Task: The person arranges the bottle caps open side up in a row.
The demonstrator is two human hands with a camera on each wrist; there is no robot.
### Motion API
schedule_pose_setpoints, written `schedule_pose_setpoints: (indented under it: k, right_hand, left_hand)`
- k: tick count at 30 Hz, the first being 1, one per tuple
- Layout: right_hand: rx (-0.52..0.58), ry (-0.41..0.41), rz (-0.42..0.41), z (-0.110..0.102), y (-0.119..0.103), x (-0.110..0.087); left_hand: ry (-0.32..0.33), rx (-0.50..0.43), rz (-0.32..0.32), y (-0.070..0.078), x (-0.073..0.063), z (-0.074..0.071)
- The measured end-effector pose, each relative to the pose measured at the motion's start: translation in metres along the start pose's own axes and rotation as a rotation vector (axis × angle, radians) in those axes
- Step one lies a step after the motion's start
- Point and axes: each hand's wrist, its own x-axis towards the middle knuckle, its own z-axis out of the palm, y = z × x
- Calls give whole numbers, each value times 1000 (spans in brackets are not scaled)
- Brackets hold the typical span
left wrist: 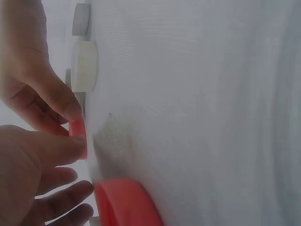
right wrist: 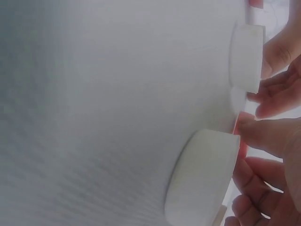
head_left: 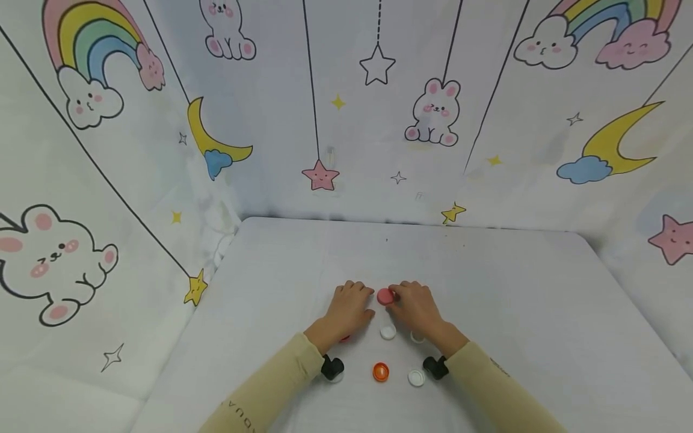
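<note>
A pinkish-red bottle cap lies flat on the white table, and my right hand pinches its right side between thumb and fingers. In the right wrist view the red cap shows only in part behind a white cap. My left hand is just left of the red cap, a small gap apart, thumb and fingers spread and holding nothing. Below the hands are a white cap and another white cap partly covered by my right wrist. A second red cap is mostly hidden under my left wrist.
Nearer me on the white table sit an orange cap, a white cap and a white cap partly hidden by the left wrist camera. A printed cloth backdrop rises behind the table.
</note>
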Motion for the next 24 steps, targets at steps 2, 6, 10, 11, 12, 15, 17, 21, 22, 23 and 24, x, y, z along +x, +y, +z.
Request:
schedule_pose_setpoints:
  k: [2,6,10,11,12,15,17,21,22,23,24]
  right_hand:
    - [-6,-11,3,0,0,0]
    - [-7,-10,4,-1,0,1]
    - [-2,3,-9,0,1,1]
    - [-3,7,-14,0,1,1]
    - [-2,10,-17,0,2,1]
    - [-4,14,-22,1,2,2]
    - [-3,15,-20,2,3,2]
    - [4,19,-22,3,2,3]
    - [5,16,-21,4,2,3]
    - [6,14,-21,4,2,3]
    - [8,10,-20,4,1,3]
  left_hand:
    - [-1,7,-4,1,1,0]
    - [-12,22,-11,2,5,3]
    - [-33,29,-19,6,10,1]
    - [-39,29,-20,7,11,0]
    - [-41,32,-20,8,11,-1]
    - [-43,43,-17,10,13,-2]
    - [-38,53,-16,11,14,-2]
    - [-32,52,-22,12,16,-3]
    - [-33,49,-26,13,16,-3]
    - [-34,45,-31,13,16,-3]
    - [-36,42,-38,14,17,-2]
